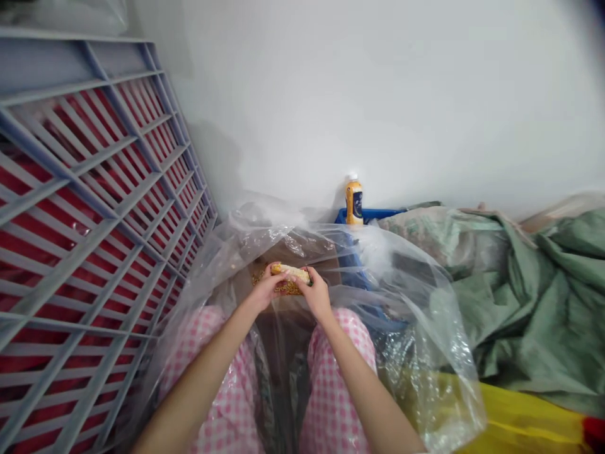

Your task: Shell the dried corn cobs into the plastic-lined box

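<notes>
Seated person, both bare hands on one job: a short, yellow, knobbly corn cob (290, 272) held crosswise at lap height, above the knees. Left hand (266, 287) grips one end, right hand (316, 293) the other, fingers curled over the top, hands apart, not spread. Thumb placement hidden from here. Directly under the cob sits a small heap of loose golden corn kernels (282, 287), resting on a flat brown surface (326, 255), possibly cardboard; can't tell exact material. Work in hand looks like handling the cob over that heap. Can't tell from this view whether kernels are coming off right now.

Crinkled, clear polythene sheet (406, 284) drapes around the hands and over the pink gingham trousers (338, 353). Left side: grey plastic lattice crate panel (94, 189) leaning, red behind the slats. Right side: rumpled green woven sack (524, 296), glossy yellow sheet (520, 422) below it. Further ahead: upright yellow squeeze bottle with dark blue label (354, 200) on a blue plastic rim (373, 215), against a smooth white wall (378, 94).
</notes>
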Tool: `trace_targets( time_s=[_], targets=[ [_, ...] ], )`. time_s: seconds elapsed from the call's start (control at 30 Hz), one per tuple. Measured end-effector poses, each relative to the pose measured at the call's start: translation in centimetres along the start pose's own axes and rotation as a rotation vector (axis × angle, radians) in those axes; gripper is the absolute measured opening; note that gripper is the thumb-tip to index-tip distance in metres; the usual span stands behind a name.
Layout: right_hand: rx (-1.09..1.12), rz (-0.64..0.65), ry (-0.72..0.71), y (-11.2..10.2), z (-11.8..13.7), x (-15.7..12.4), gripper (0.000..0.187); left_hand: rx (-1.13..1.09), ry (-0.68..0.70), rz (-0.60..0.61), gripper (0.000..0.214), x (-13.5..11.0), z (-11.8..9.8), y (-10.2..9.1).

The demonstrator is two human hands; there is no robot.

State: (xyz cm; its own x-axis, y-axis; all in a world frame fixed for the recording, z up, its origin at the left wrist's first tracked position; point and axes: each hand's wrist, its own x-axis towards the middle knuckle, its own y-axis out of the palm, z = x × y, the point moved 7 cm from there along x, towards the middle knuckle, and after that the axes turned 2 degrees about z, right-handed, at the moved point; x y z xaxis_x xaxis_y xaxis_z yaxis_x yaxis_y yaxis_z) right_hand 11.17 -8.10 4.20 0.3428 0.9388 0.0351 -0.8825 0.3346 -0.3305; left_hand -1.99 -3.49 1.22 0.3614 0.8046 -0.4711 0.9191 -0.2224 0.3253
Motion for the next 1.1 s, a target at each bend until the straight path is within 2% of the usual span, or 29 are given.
trace_targets(
  time_s=[0.13, 0.3, 0.53, 0.7, 0.93, 1.1],
  targets=[
    [0.084, -0.026, 0.077, 0.0, -0.4, 0.0, 0.038, -0.069, 0.016, 0.015, 0.051, -0.2, -0.5, 0.3],
    [0.202, -0.049, 0.126, 0.2, -0.5, 0.0, 0.037, -0.192, -0.006, -0.001, 0.040, 0.1, -0.9, 0.0],
    [0.148, -0.033, 0.123, 0.4, -0.5, -0.1, 0.038, -0.168, 0.027, 0.008, 0.049, 0.0, -0.8, -0.1],
    [0.111, -0.031, 0.105, 0.3, -0.4, -0.3, 0.036, -0.260, -0.066, 0.035, 0.053, 0.1, -0.3, -0.1],
    [0.096, -0.031, 0.068, 0.4, 0.1, -0.6, 0.035, -0.353, -0.133, 0.100, 0.021, 0.3, 0.2, 0.5],
    [0.053, -0.044, 0.024, 0.4, 0.6, -0.7, 0.037, -0.382, -0.140, 0.123, 0.010, -0.1, 0.6, 1.4]
  ],
)
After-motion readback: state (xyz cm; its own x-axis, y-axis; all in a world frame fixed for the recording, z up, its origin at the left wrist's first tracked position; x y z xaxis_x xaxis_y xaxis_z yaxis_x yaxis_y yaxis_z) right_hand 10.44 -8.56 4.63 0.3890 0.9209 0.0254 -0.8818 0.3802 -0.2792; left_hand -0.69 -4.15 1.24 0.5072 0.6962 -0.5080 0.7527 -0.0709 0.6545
